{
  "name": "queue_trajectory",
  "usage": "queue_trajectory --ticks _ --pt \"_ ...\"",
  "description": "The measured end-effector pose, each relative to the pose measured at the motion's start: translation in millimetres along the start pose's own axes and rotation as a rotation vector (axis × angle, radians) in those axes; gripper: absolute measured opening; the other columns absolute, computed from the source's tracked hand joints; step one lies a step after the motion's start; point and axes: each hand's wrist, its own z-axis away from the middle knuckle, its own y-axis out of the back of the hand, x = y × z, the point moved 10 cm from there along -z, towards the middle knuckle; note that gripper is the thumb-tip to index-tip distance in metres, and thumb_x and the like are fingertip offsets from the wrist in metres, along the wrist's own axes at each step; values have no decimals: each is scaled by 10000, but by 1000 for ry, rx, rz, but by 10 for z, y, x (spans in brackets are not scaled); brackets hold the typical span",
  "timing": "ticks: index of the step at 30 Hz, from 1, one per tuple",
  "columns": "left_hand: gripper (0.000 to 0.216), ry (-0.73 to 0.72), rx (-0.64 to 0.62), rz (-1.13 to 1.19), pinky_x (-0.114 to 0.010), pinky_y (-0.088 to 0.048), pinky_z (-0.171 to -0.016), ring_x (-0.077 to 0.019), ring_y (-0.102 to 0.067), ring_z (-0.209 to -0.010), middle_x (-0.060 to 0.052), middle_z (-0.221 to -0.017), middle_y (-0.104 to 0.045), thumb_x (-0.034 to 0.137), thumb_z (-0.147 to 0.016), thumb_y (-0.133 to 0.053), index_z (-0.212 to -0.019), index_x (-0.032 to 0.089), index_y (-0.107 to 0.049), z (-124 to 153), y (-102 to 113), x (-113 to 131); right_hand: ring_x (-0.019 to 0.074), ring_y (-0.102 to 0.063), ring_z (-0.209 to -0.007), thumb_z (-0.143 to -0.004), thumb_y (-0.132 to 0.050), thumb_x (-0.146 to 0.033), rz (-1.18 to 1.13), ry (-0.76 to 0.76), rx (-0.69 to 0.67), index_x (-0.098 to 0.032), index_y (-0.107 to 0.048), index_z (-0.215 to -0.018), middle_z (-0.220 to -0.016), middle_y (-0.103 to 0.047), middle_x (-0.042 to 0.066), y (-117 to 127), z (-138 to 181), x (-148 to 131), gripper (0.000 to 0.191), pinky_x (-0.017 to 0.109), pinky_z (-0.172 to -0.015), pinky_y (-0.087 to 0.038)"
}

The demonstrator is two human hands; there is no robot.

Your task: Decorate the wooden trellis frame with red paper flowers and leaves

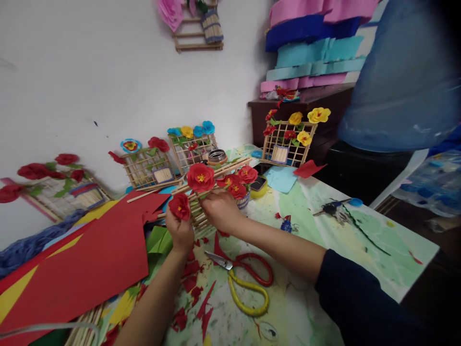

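A small lattice frame of thin wooden sticks (200,217) is between my hands, tilted above the table. My left hand (181,234) is closed around a red paper flower (179,206) at the frame's near left corner. My right hand (221,209) curls over the frame's middle, its fingertips partly hidden behind the sticks. A larger red paper flower with a yellow centre (200,178) stands just beyond my fingers. More red paper flowers (237,186) cluster to the right, above a small stick basket (244,201). Scissors with red and yellow handles (234,266) lie partly open below my hands.
Red paper sheets (118,245) cover the left side, with red scraps (190,276) near the scissors. Several finished flower lattices (288,139) stand along the wall and at the back. A wire bundle (334,209) lies on the right. A large blue water bottle (399,81) stands beyond.
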Motion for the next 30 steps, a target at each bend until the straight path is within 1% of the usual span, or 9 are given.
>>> queue_trajectory --ticks 2,5,9,14,17,23,27,30 --pt "346 48 63 55 -332 -464 -789 -184 -579 -817 -49 -914 -592 463 -818 -581 -1016 180 -557 -11 49 8 218 -567 -829 -831 -549 -185 6 9 -5 -170 -656 -793 -811 -666 71 -4 -11 -7 115 311 -729 -369" --pt "319 72 78 69 -315 -460 -766 -170 -570 -775 -29 -851 -592 449 -802 -601 -957 171 -570 -32 52 83 217 -571 -831 -840 -546 -193 9 5 -20 -166 -662 -794 -804 -664 77 -20 -33 -6 128 308 -728 -368" --pt "300 29 84 -26 -327 -454 -795 -188 -583 -821 -42 -886 -620 424 -810 -591 -963 167 -572 -54 58 198 218 -572 -859 -860 -524 -188 18 -10 -36 -160 -668 -805 -822 -672 84 -52 -54 -8 157 308 -747 -369" --pt "316 14 118 -139 -352 -451 -808 -225 -593 -882 -85 -955 -636 407 -815 -574 -1011 160 -555 -41 87 168 217 -572 -852 -876 -512 -192 52 7 -44 -159 -663 -798 -799 -672 80 -90 -62 -38 173 306 -748 -366" --pt "328 22 106 -151 -362 -452 -823 -236 -597 -913 -96 -985 -639 401 -810 -571 -1037 165 -548 -34 74 140 219 -571 -845 -859 -529 -185 71 21 -41 -162 -656 -787 -784 -669 74 -103 -69 -53 148 309 -736 -364" --pt "351 6 82 -134 -377 -446 -851 -238 -587 -929 -92 -990 -628 416 -792 -580 -1042 174 -536 -39 57 162 222 -571 -866 -833 -542 -157 73 19 -47 -162 -660 -791 -790 -671 79 -109 -79 -54 125 306 -740 -362" --pt "348 -5 90 -170 -362 -450 -820 -223 -581 -874 -77 -947 -622 412 -781 -597 -1025 171 -541 -42 61 180 222 -567 -869 -848 -534 -158 66 19 -59 -161 -662 -806 -810 -676 82 -105 -88 -63 135 308 -747 -363" --pt "331 0 106 -186 -360 -452 -827 -221 -586 -883 -79 -952 -627 396 -794 -590 -1032 169 -549 -46 73 179 222 -559 -861 -882 -522 -194 68 40 -46 -157 -657 -799 -792 -669 82 -55 -62 -87 162 311 -748 -363"
